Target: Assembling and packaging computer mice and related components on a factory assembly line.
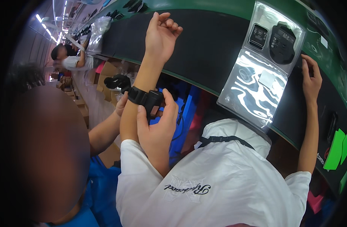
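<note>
My left hand (161,41) is raised over the dark work surface, palm up, with loosely bent fingers and nothing in it. A black strap (136,95) with a small black box-shaped device (154,101) circles my left forearm. Another person's two hands are at it; one hand (160,130) grips the device, the other hand (122,104) is by the strap. My right hand (312,77) rests, fingers apart, beside an unfolded clear plastic clamshell package (253,89). In its upper half sit a black computer mouse (282,43), underside up, and a small black rectangular part (258,36).
The person in blue (101,193) stands close on my left. Black mat (203,45) covers the green-edged bench (215,7). Bright green cards (335,149) lie at the right. Beyond the bench are cardboard boxes (105,77), a blue crate (186,117) and another person (73,60).
</note>
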`<state>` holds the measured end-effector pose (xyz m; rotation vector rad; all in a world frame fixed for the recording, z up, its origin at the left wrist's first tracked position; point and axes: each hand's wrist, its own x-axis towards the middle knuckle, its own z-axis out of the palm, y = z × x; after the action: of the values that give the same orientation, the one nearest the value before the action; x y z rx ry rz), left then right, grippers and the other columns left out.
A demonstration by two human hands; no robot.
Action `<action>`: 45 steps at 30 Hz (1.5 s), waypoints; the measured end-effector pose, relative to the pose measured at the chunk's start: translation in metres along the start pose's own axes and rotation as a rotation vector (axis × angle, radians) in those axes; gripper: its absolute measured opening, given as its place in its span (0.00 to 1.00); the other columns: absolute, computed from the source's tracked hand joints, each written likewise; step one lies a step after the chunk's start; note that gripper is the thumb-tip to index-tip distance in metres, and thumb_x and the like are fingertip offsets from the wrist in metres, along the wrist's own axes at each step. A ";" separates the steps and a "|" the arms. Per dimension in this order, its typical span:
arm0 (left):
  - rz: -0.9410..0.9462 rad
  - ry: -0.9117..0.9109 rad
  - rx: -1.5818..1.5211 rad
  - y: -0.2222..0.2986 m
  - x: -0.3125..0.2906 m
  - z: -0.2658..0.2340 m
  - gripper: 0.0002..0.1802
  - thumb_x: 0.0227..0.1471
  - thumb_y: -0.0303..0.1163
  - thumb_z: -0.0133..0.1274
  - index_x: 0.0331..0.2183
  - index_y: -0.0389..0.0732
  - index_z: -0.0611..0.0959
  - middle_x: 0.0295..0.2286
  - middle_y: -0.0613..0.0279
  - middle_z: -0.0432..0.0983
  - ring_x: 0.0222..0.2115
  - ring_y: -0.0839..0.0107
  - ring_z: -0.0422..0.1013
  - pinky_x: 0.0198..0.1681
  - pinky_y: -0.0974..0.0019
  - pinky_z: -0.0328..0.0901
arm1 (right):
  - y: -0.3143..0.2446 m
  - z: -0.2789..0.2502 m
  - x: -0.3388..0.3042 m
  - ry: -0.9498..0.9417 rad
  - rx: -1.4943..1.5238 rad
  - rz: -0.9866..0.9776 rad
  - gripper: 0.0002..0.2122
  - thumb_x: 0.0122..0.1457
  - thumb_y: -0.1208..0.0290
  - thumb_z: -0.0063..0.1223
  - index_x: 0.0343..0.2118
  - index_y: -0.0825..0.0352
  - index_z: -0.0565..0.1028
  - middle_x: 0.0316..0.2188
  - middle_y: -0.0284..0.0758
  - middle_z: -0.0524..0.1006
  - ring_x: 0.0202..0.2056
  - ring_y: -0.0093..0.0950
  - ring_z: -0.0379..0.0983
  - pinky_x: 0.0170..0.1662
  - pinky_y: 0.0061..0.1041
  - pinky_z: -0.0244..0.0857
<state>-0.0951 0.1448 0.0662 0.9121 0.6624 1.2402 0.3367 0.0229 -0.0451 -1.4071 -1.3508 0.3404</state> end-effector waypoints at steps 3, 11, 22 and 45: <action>0.012 0.001 0.101 -0.004 0.002 0.002 0.19 0.66 0.44 0.37 0.36 0.39 0.74 0.22 0.66 0.65 0.28 0.71 0.64 0.40 0.60 0.65 | 0.000 -0.001 0.000 -0.001 0.007 -0.015 0.09 0.63 0.73 0.51 0.45 0.64 0.78 0.35 0.27 0.77 0.35 0.14 0.70 0.41 0.16 0.63; 0.097 0.038 0.135 0.011 -0.005 -0.014 0.20 0.66 0.44 0.36 0.36 0.38 0.75 0.22 0.65 0.66 0.27 0.70 0.65 0.39 0.61 0.65 | 0.000 0.001 -0.001 -0.016 0.033 0.043 0.09 0.63 0.73 0.51 0.45 0.66 0.77 0.35 0.27 0.77 0.34 0.14 0.70 0.38 0.15 0.62; 0.143 0.126 0.200 0.005 -0.021 -0.026 0.19 0.65 0.43 0.40 0.33 0.38 0.76 0.19 0.66 0.64 0.24 0.71 0.63 0.36 0.62 0.63 | 0.007 0.003 0.000 -0.045 0.019 0.023 0.10 0.64 0.73 0.50 0.46 0.66 0.77 0.34 0.24 0.75 0.31 0.11 0.66 0.34 0.12 0.60; -0.046 0.214 0.360 -0.020 -0.030 -0.060 0.19 0.65 0.43 0.41 0.33 0.38 0.77 0.20 0.69 0.67 0.24 0.74 0.66 0.35 0.66 0.65 | 0.008 -0.002 -0.001 -0.059 0.039 0.055 0.09 0.64 0.72 0.51 0.45 0.66 0.77 0.36 0.26 0.77 0.31 0.12 0.69 0.34 0.14 0.62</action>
<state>-0.1417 0.1275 0.0171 1.0597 1.0967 1.2081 0.3418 0.0231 -0.0511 -1.4127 -1.3485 0.4456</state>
